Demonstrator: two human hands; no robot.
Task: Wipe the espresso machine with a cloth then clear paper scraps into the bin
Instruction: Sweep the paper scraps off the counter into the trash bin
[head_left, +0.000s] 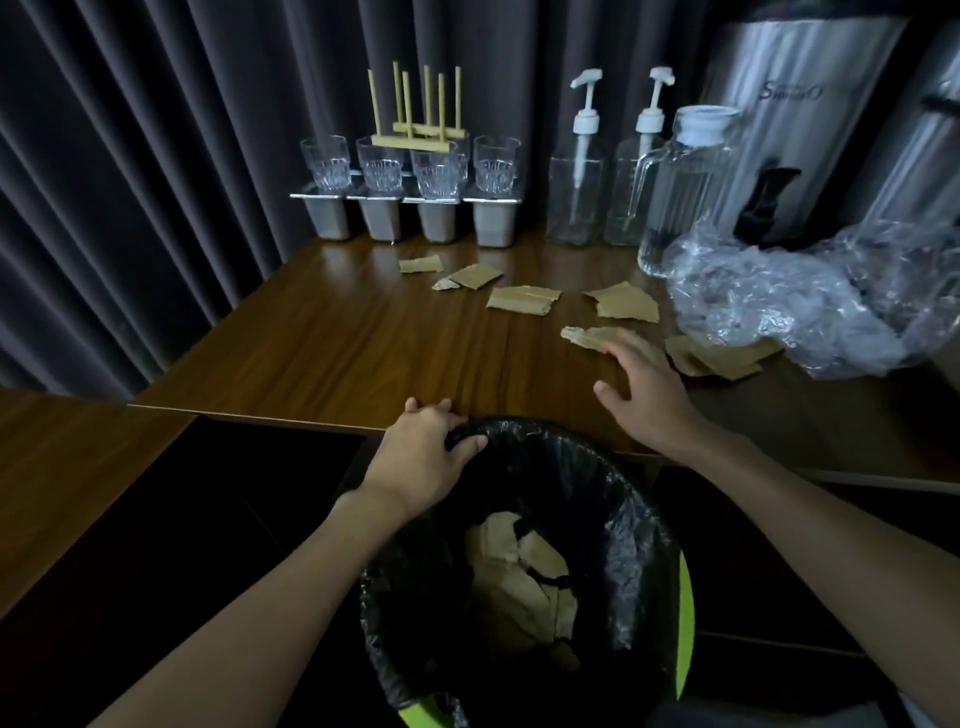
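My left hand (423, 454) grips the rim of the bin (687, 623), fingers curled over its black liner (634, 519), just below the edge of the wooden table (322, 343). My right hand (647, 397) is open, its spread fingers slightly blurred, fingertips touching a torn brown paper scrap (584, 335). Beyond it, loose scraps (523, 300) lie scattered on the table, and binned scraps (519, 577) sit inside the liner. Crumpled clear plastic (810, 301) lies to the right. Glasses (384, 166) and pump bottles (576, 202) stand at the back.

Tan paper scraps (524, 299), black liner (623, 519), lime-green bin (687, 618), wood-grain brown table (363, 338), grey curtain (130, 182).
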